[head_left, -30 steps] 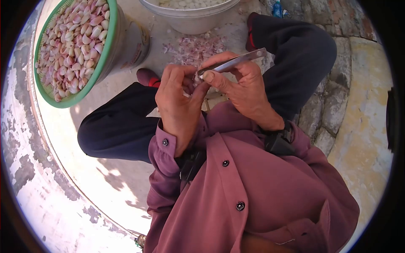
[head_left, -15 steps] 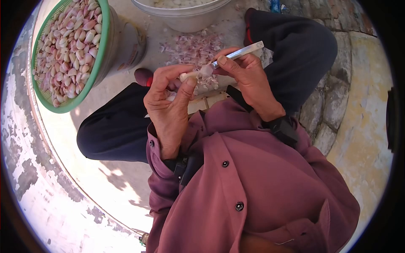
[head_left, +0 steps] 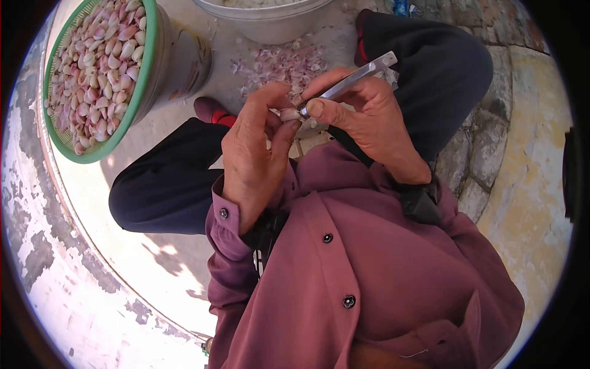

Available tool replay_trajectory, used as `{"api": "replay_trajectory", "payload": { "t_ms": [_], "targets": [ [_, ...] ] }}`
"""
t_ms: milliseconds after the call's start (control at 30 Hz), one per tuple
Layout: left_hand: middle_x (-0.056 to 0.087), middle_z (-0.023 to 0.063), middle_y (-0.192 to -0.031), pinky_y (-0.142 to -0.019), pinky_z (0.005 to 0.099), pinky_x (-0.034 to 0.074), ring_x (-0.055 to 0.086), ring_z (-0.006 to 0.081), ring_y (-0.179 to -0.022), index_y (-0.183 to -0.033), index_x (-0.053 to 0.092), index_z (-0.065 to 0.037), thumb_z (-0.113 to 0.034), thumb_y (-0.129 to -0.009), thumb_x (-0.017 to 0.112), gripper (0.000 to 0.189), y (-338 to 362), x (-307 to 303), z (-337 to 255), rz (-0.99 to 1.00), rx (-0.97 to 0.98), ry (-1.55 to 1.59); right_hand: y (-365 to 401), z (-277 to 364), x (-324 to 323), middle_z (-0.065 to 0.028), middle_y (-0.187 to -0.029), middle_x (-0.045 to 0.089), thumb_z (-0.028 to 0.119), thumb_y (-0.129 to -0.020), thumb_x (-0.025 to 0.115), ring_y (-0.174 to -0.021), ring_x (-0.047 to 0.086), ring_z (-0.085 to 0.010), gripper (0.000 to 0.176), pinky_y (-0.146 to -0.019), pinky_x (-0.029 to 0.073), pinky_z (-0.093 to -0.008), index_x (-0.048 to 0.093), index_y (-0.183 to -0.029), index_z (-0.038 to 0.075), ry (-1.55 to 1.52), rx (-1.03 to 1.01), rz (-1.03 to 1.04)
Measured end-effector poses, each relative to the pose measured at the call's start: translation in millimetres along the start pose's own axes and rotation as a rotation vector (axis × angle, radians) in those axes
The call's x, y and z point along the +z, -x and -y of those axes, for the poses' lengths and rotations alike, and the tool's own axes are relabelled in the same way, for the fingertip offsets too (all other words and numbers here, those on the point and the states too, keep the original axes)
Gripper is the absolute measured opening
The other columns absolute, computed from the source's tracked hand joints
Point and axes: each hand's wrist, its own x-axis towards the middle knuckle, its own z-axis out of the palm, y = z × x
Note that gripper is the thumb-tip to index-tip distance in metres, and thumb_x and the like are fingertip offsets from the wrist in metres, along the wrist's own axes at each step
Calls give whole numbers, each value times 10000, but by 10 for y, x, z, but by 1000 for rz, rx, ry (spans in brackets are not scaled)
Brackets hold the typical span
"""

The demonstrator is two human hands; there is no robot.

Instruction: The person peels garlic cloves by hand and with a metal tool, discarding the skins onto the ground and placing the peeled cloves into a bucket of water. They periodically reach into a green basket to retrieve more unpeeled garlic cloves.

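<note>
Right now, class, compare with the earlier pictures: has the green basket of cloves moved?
No. The green basket keeps its place relative to the pale tub and the heap of peelings; all three drift slightly leftward, so the camera likely moved.

bare floor parts bucket from peels, with the tub blocking beyond.

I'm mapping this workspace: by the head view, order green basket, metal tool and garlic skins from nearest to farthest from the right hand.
1. Metal tool, in the right hand.
2. Garlic skins, on the floor ahead.
3. Green basket, off to the left.
</note>
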Motion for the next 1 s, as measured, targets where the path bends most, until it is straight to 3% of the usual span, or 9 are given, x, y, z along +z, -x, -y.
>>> {"api": "replay_trajectory", "payload": {
  "t_ms": [167,233,333,433,500,700,1000],
  "targets": [
    [620,61,-918,-622,239,461,553,110,-666,-1150,562,-37,89,-767,664,415,6,19,2,-10,72,1,-3,-29,-17,-22,-863,662,152,-880,692,-825,617,-86,166,-763,506,-231,664,-974,18,34,-22,-4],
    [614,70,-921,-613,257,471,562,128,-655,-1138,559,-34,83,-781,656,388,-1,36,6,-15,108,14,-6,-88,-25,-19,-886,663,172,-902,667,-828,621,-93,168,-766,525,-252,656,-991,30,-320,166,-73],
    [633,41,-939,-625,227,451,551,82,-693,-1108,580,-29,78,-788,665,348,-12,48,40,-63,69,190,-27,-278,-78,-23,-940,666,185,-917,645,-847,620,-98,177,-794,531,-271,643,-1021,41,-413,183,-126],
    [640,16,-944,-660,197,425,521,55,-724,-1079,596,-32,73,-799,670,307,-10,32,60,-106,-57,465,-73,-520,-225,-21,-980,659,188,-923,637,-872,611,-91,177,-824,518,-270,640,-1033,50,-205,42,-273],
    [635,14,-967,-698,188,405,494,56,-751,-1026,604,-36,65,-814,664,242,-9,12,35,-138,-164,633,-29,-490,-277,-18,-979,655,197,-928,631,-887,606,-87,187,-846,508,-270,636,-1045,51,-171,45,-251],
    [548,13,-982,-690,224,389,462,84,-756,-956,583,-50,59,-777,686,233,-24,73,120,-137,-48,357,55,-204,-48,-7,-973,632,232,-939,617,-939,590,-86,231,-898,484,-275,619,-1077,47,-293,92,-46],
    [502,20,-962,-719,231,386,467,105,-801,-948,572,-49,88,-762,671,251,-25,116,28,-82,-97,519,98,-188,8,-12,-966,627,245,-959,581,-932,612,-101,229,-886,495,-299,606,-1070,47,-442,144,-65]
  ]
}}
